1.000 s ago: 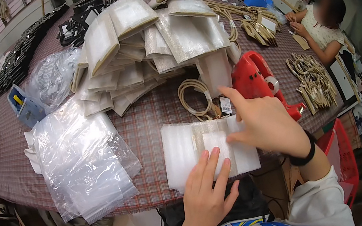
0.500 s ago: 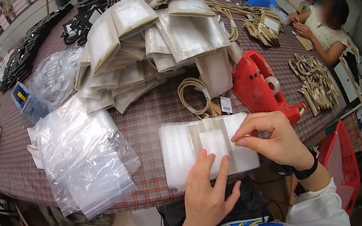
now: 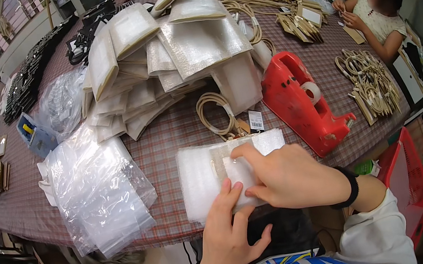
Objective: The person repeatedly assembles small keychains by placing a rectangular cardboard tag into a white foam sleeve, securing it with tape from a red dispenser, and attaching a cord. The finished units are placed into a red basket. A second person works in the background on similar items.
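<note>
A white foam packet (image 3: 198, 182) with a tan strip across it lies near the table's front edge. My left hand (image 3: 227, 236) comes from below, its fingertips resting on the packet's lower part and its thumb held apart. Over the packet's right half lies my right hand (image 3: 293, 177), index finger stretched across the top layer and thumb apart from it. Its other fingers are partly hidden beneath it. Just beyond the packet sits a coiled beige cord (image 3: 215, 114) with a white label tag (image 3: 256, 120).
Wrapped white packets (image 3: 204, 43) are piled high beyond my hands. A stack of clear plastic bags (image 3: 100, 191) lies at left, a red tape dispenser (image 3: 303, 104) at right. Bundled cords (image 3: 370, 84) lie farther right. A person (image 3: 381, 17) works at the right edge.
My right hand has moved left from the packet's right edge onto its middle; its pinched thumb and index have spread. My left hand has shifted slightly down and left. The view has shifted a little.
</note>
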`<state>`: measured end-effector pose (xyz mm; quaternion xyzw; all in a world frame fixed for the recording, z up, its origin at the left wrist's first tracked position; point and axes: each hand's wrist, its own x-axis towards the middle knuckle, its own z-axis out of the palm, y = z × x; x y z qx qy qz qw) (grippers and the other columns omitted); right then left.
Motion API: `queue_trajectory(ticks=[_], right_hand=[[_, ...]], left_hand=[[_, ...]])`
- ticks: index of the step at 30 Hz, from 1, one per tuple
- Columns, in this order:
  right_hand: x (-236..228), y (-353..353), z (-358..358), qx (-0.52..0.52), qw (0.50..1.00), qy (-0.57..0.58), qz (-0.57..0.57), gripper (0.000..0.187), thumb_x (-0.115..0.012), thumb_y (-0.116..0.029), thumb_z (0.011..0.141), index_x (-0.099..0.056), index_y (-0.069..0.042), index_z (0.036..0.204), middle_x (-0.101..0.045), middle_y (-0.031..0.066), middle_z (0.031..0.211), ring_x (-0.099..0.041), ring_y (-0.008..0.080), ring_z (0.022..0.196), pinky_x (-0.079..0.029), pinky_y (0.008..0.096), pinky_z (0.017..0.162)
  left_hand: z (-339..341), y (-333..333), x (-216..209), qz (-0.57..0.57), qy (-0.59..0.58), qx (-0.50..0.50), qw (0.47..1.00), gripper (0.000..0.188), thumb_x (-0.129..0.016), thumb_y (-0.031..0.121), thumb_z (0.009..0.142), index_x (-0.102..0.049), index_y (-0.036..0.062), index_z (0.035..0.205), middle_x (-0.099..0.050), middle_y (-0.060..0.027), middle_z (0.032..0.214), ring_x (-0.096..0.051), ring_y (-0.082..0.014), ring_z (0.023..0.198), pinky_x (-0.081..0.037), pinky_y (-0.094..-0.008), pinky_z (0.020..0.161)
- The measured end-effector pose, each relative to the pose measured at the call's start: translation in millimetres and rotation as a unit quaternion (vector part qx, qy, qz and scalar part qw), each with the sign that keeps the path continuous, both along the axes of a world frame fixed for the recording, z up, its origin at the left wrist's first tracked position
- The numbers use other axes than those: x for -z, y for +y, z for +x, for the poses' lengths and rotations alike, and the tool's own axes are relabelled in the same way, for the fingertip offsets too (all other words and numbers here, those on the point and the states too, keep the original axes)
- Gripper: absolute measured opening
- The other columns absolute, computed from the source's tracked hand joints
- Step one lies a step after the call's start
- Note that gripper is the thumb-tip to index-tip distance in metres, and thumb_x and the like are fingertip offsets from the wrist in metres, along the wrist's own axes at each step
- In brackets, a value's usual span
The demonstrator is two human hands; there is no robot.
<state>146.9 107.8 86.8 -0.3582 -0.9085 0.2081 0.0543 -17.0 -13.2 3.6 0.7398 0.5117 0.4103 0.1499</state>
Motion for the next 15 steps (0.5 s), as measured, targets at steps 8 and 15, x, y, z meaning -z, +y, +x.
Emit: queue_trajectory(ticks=[8, 15], right_hand=[[2.3, 3.9, 32.4, -0.03, 0.993, 0.051, 0.102, 0.062, -0.078, -0.039, 0.092, -0.062, -0.007, 0.143, -0.063, 0.0135, 0.101, -0.071, 0.0265, 0.075, -0.056, 0.0371, 0.06], [11.9, -15.5, 24.2, 0.024, 0.986, -0.015, 0.166, 0.056, -0.074, -0.043, 0.094, -0.068, 0.0, 0.131, -0.06, 0.0132, 0.09, -0.068, 0.0269, 0.068, -0.056, 0.0385, 0.058]], left_hand=[[0.8, -2.8, -1.8, -0.002, 0.002, -0.015, 1.0, 0.052, -0.092, 0.025, 0.073, -0.064, 0.0008, 0.11, -0.055, -0.0268, 0.145, -0.05, -0.0528, 0.142, -0.049, -0.0545, 0.111], [2.7, -0.8, -0.8, -0.002, 0.0, -0.022, 1.0, 0.054, -0.092, 0.024, 0.072, -0.063, 0.0018, 0.111, -0.055, -0.0268, 0.145, -0.048, -0.0531, 0.143, -0.047, -0.0554, 0.113]])
